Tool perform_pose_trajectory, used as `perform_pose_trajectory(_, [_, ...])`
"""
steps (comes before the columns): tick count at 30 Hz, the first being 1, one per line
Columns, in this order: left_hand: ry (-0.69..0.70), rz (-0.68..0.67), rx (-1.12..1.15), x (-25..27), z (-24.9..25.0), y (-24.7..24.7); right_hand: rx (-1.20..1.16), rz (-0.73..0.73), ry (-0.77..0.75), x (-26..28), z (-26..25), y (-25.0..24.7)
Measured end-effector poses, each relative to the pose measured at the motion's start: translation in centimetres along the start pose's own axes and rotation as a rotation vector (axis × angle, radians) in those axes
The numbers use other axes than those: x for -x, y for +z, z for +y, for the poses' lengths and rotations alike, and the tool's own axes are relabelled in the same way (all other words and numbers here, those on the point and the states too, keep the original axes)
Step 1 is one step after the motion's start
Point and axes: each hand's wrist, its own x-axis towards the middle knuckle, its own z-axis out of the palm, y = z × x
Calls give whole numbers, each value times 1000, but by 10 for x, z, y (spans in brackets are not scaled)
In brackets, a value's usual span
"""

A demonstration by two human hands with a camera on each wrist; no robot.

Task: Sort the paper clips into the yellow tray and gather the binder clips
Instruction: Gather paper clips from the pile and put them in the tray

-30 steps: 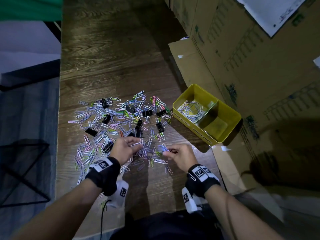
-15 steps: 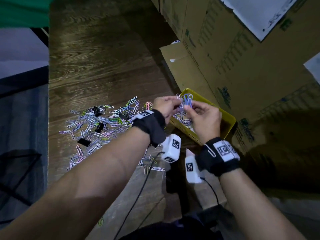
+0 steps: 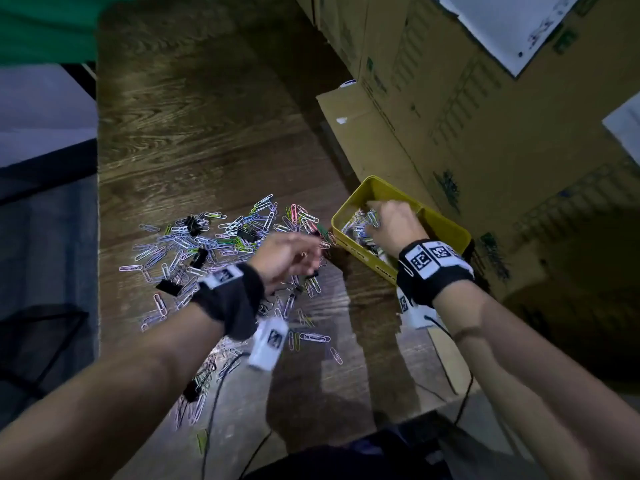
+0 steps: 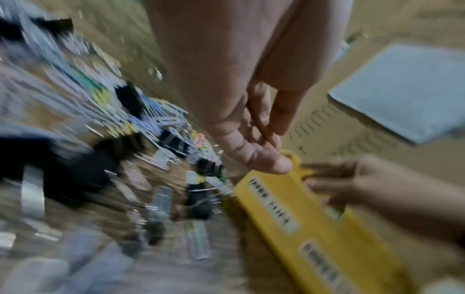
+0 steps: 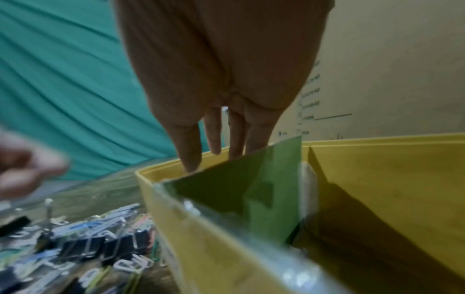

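Coloured paper clips lie scattered on the wooden table, with black binder clips mixed in. The yellow tray stands to their right and holds a heap of paper clips in its left compartment. My right hand reaches into that compartment; in the right wrist view its fingers point straight down past the tray rim, holding nothing. My left hand hovers, blurred, over the pile's right edge beside the tray. In the left wrist view the left hand is relaxed and empty.
Stacked cardboard boxes wall in the tray at the back and right. The table's left edge drops to the floor. Wrist-camera cables trail over the near table. More binder clips lie against the tray's outer wall.
Half a second ago both hands pinched a bunch of paper clips above the tray. Now the bunch is let go, the right hand has dropped into the tray and the left has swung back left.
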Motion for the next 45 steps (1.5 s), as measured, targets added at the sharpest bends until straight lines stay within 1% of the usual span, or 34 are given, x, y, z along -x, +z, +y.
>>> perform_pose_trajectory(2, [9, -2, -369, 18, -25, -23, -79, 109, -131, 17, -9, 1])
perform_pose_trajectory(3, [38, -33, -590, 24, -39, -32, -139, 121, -186, 27, -16, 4])
perform_pose_trajectory(4, [74, -72, -794, 30, -53, -39, -191, 76, -232, 38, -22, 9])
perform_pose_trajectory(5, [103, -97, -969, 34, -67, -42, -221, -16, -271, 49, -28, 15])
perform_pose_trajectory(6, [124, -100, -1095, 38, -79, -45, -222, -145, -293, 60, -32, 24])
perform_pose_trajectory(7, [138, -76, -1160, 41, -90, -48, -211, -292, -306, 69, -35, 34])
perform_pose_trajectory(9, [175, -6, -1191, 42, -104, -54, -109, -566, -316, 86, -34, 59])
perform_pose_trajectory(11, [221, 68, -1201, 41, -109, -61, 49, -742, -296, 99, -29, 88])
perform_pose_trajectory(12, [240, 105, -1208, 40, -109, -64, 96, -801, -275, 105, -25, 100])
perform_pose_trajectory(13, [246, 141, -1218, 38, -109, -65, 126, -829, -260, 109, -22, 110])
perform_pose_trajectory(14, [245, 171, -1221, 37, -110, -65, 141, -823, -252, 113, -20, 116])
perform_pose_trajectory(16, [257, 201, -1235, 34, -110, -59, 98, -742, -252, 117, -19, 119])
perform_pose_trajectory(17, [273, 194, -1254, 32, -112, -54, 55, -694, -251, 117, -20, 119])
perform_pose_trajectory(20, [309, 103, -1422, 26, -121, -35, -3, -539, -257, 118, -23, 119])
perform_pose_trajectory(23, [270, -20, -1577, 28, -133, -22, 2, -387, -253, 121, -22, 126])
perform_pose_trajectory(25, [296, -84, -1546, 30, -139, -21, 9, -323, -232, 126, -21, 132])
perform_pose_trajectory(26, [343, -88, -1523, 31, -140, -21, 21, -303, -227, 129, -22, 136])
perform_pose_trajectory(27, [403, -64, -1512, 32, -140, -23, 39, -287, -231, 131, -22, 140])
perform_pose_trajectory(28, [464, -10, -1496, 33, -139, -27, 59, -274, -239, 133, -22, 144])
perform_pose_trajectory(29, [484, 52, -1477, 34, -139, -30, 70, -261, -245, 133, -23, 146])
perform_pose_trajectory(30, [450, 101, -1473, 35, -139, -34, 71, -245, -248, 134, -23, 147])
perform_pose_trajectory(32, [309, 134, -1514, 36, -139, -38, 68, -208, -269, 130, -25, 146])
perform_pose_trajectory(34, [249, 115, -1568, 37, -141, -36, 77, -209, -317, 124, -25, 144])
perform_pose_trajectory(37, [256, 54, -1563, 42, -146, -24, 116, -280, -374, 114, -26, 142])
perform_pose_trajectory(39, [287, 26, -1559, 47, -144, -20, 107, -321, -372, 112, -26, 141])
perform_pose_trajectory(43, [333, 16, -1541, 49, -139, -19, 16, -388, -343, 114, -27, 140])
perform_pose_trajectory(44, [366, 27, -1518, 50, -138, -18, -14, -394, -340, 116, -28, 140])
perform_pose_trajectory(45, [352, 20, -1477, 51, -137, -18, -34, -391, -340, 117, -29, 140])
